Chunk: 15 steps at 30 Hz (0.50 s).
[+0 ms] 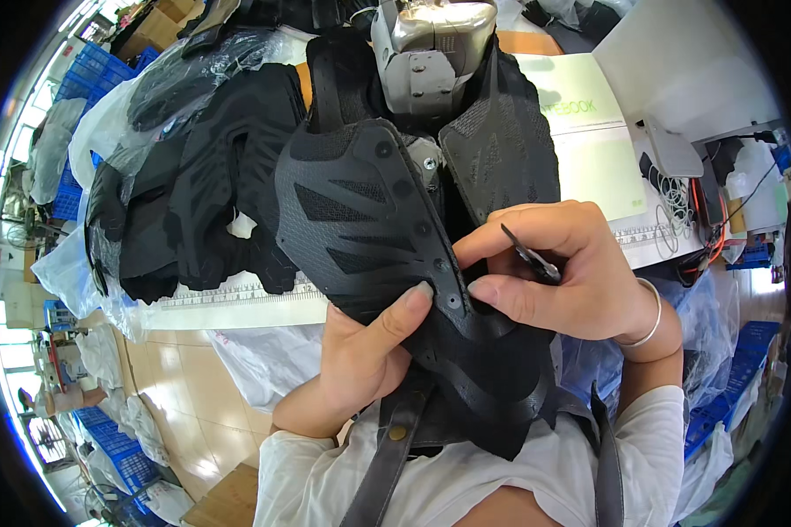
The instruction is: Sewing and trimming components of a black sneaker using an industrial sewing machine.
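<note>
Black panel (351, 224) between my left hand (365, 351) and right hand (571, 272), apparently mid-work; round spots (424, 228) line edge, whether all finished can't tell. Left grips panel, thumb on top; right fingertips at edge, also holding dark pointed tool (536, 256). Beyond hands, machine (426, 75), more black pieces (211, 189).

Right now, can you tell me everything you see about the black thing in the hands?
The black thing looks like scaly, textured cloth with mesh-like windows. A smoother strip with round dots runs along one edge. It opens into two sides with a gap between, and its lower end hangs toward the lap. The left hand presses a thumb on it; the right hand has its thumb and forefinger at the strip's edge. Its underside is hidden.
</note>
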Each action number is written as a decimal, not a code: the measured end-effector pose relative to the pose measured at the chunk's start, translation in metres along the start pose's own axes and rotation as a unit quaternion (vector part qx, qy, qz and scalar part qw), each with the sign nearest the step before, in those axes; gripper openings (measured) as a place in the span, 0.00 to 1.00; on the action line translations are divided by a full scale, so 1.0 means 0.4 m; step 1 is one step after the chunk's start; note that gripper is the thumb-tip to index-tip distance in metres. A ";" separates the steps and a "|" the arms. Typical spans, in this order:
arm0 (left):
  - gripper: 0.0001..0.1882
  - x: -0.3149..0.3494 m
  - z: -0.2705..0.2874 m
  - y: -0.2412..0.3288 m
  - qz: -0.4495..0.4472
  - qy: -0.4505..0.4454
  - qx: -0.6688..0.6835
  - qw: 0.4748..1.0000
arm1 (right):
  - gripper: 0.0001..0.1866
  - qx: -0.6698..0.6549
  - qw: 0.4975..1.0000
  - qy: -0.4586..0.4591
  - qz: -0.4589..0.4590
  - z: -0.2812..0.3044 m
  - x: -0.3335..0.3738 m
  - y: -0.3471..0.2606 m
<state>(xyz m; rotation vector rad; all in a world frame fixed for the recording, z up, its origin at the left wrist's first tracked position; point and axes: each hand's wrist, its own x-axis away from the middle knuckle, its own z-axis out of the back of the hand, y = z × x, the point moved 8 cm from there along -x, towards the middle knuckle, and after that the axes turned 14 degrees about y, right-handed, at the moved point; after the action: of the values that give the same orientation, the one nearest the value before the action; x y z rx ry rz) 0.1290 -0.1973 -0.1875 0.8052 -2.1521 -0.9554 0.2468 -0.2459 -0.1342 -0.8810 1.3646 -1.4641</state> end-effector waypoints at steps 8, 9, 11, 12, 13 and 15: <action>0.21 -0.005 0.002 -0.006 0.006 -0.006 0.010 1.000 | 0.07 0.071 0.991 0.014 0.111 -0.004 -0.014 -0.028; 0.21 -0.004 0.003 -0.006 0.003 -0.003 0.006 1.000 | 0.07 0.071 0.991 0.013 0.111 -0.006 -0.013 -0.028; 0.21 -0.002 0.005 -0.009 0.006 -0.005 0.012 1.000 | 0.08 0.074 0.992 0.012 0.102 -0.008 -0.012 -0.024; 0.21 -0.003 0.003 -0.010 0.011 -0.012 0.018 1.000 | 0.08 0.075 0.992 0.013 0.101 -0.010 -0.012 -0.023; 0.21 -0.003 -0.001 -0.010 0.013 -0.013 0.018 1.000 | 0.05 0.088 0.989 0.031 0.119 -0.008 -0.011 -0.027; 0.20 -0.004 -0.002 -0.006 0.011 0.011 0.026 1.000 | 0.03 0.101 0.984 0.049 0.136 -0.011 -0.010 -0.029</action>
<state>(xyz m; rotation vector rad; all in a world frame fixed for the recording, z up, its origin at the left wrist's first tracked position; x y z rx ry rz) 0.1312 -0.1977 -0.1897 0.8129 -2.1701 -0.8788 0.2423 -0.2409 -0.1231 -0.4772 1.3222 -1.4160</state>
